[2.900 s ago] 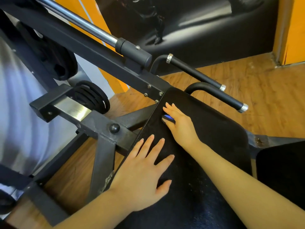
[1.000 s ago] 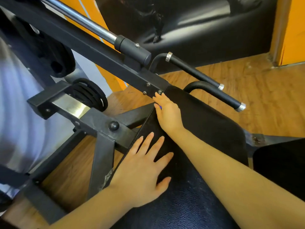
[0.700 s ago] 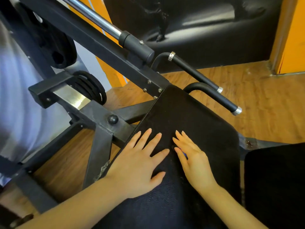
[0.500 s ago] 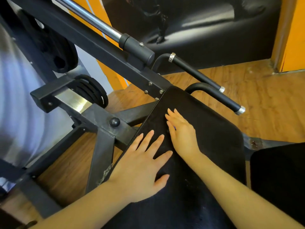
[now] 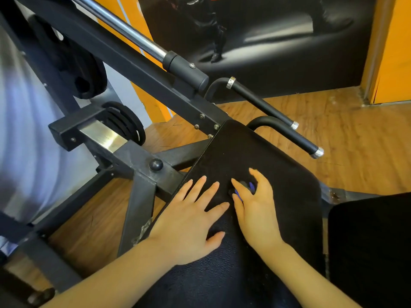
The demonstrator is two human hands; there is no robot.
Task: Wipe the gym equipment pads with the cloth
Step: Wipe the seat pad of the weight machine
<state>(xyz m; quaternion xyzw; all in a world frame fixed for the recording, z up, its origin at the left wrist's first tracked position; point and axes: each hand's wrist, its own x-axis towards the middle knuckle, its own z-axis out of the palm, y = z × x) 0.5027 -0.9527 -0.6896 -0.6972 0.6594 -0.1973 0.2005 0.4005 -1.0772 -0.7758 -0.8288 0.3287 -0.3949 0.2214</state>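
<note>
A black padded seat of a gym machine slopes away from me in the head view. My left hand lies flat on the pad's near left part with its fingers spread. Just to its right, my right hand covers a small dark cloth with blue edges. Its fingers are bent around the cloth and press it onto the pad. Most of the cloth is hidden under that hand.
The black steel frame and a chrome bar run along the pad's left side. Two black handles stick out beyond its far edge. Weight plates hang at left. Another black pad sits at right, over wooden floor.
My right hand with the cloth has slid back down the pad toward me, next to my left hand, and its fingers now curl around the cloth. My left hand stayed put.
</note>
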